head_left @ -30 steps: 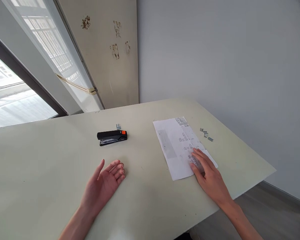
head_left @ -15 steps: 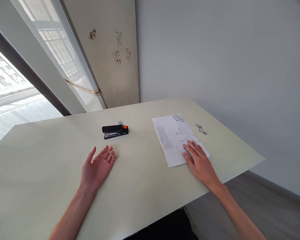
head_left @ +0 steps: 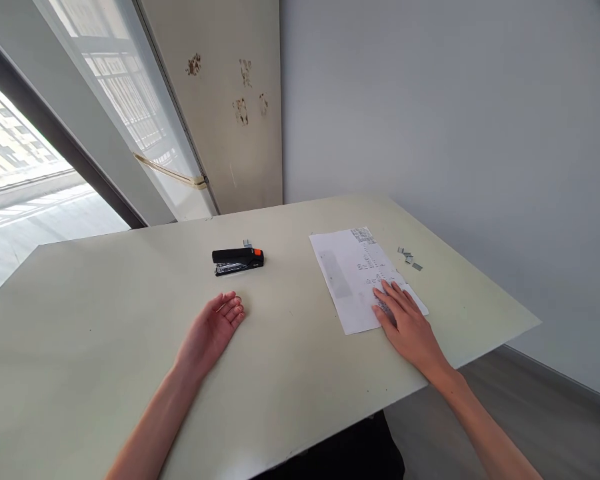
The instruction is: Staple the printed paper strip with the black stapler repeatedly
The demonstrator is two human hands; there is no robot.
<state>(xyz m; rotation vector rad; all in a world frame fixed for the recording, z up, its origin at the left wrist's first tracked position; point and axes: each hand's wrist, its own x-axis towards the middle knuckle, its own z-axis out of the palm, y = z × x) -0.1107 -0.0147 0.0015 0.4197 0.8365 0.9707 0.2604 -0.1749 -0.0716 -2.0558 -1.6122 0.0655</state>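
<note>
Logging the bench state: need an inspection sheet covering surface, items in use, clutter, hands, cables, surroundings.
Surface: pale table, a few dark specks.
Items in use: printed paper under the right hand; black stapler with orange patch, beyond the left hand.
Clutter: small grey strips right of the paper; small grey pieces behind the stapler.
Hands: left empty, fingers slightly curled; right palm-down on paper.
Cables: nothing seen.
Surroundings: grey wall; brown-marked panel; window at left.

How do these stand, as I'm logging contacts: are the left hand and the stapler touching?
Apart. The head view shows a strip of tabletop between the left hand and the stapler.
</note>
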